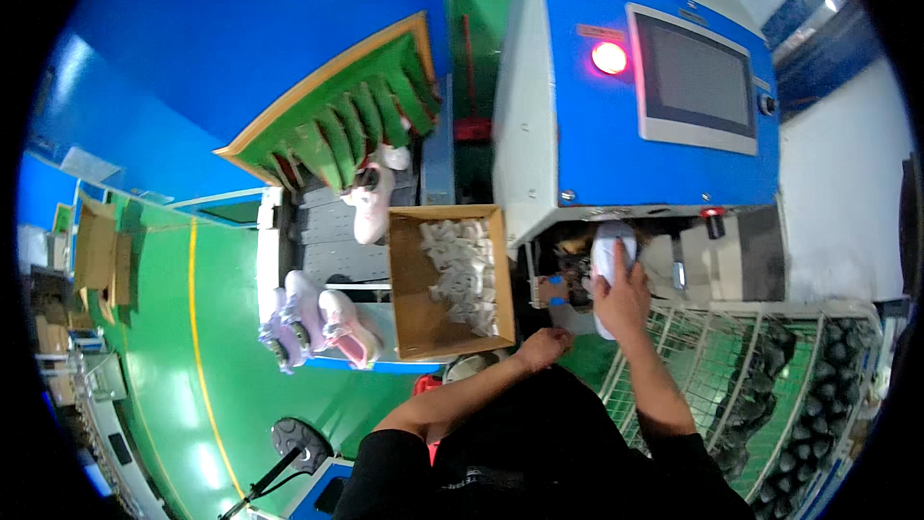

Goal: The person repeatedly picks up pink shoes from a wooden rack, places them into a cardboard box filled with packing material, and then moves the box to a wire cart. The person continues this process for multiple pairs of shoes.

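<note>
Glossy green floor (pixel 159 299), yellow line (pixel 195 327), light reflections (pixel 204 462)

We see one white, elongated, shoe-shaped piece (pixel 604 250) just right of the frame's centre, its length running up the picture, rounded end uppermost, lower part partly covered.

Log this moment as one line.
right hand: on white shoe-shaped item | left hand: grip unclear | cardboard box: holds white pieces | blue machine: red light lit
</note>
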{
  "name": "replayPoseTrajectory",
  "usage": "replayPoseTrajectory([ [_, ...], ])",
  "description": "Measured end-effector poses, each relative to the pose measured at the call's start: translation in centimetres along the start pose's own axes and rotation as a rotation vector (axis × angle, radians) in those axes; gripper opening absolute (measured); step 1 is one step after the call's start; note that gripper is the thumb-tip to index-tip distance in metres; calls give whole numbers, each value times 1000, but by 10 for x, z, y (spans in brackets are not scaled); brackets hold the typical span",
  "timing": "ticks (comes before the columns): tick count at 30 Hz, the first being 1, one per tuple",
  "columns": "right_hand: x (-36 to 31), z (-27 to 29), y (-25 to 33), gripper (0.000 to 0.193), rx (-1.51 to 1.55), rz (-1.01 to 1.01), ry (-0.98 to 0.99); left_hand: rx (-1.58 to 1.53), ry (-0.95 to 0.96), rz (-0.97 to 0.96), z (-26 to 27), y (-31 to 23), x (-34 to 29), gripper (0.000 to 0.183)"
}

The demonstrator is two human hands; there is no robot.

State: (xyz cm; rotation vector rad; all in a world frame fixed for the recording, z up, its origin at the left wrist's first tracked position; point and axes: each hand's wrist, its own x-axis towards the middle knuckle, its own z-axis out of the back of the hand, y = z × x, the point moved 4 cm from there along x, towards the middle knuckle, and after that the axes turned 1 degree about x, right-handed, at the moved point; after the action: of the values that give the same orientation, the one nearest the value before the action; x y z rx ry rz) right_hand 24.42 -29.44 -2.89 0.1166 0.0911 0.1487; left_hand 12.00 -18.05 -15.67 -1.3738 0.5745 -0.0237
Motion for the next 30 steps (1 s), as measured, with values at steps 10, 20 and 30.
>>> replayPoseTrajectory([
  [10, -5, 4, 6, 85, 127, -4, -131, -392, -236, 354, 79, 51, -65, 41],
  [20, -120, 24, 5, 78, 346, 20, -251, -694, 200, 345, 32, -44, -37, 54],
  [30, -132, 3, -38, 90, 1353, -549, 389, -746, 526, 564, -7, 2, -74, 57],
])
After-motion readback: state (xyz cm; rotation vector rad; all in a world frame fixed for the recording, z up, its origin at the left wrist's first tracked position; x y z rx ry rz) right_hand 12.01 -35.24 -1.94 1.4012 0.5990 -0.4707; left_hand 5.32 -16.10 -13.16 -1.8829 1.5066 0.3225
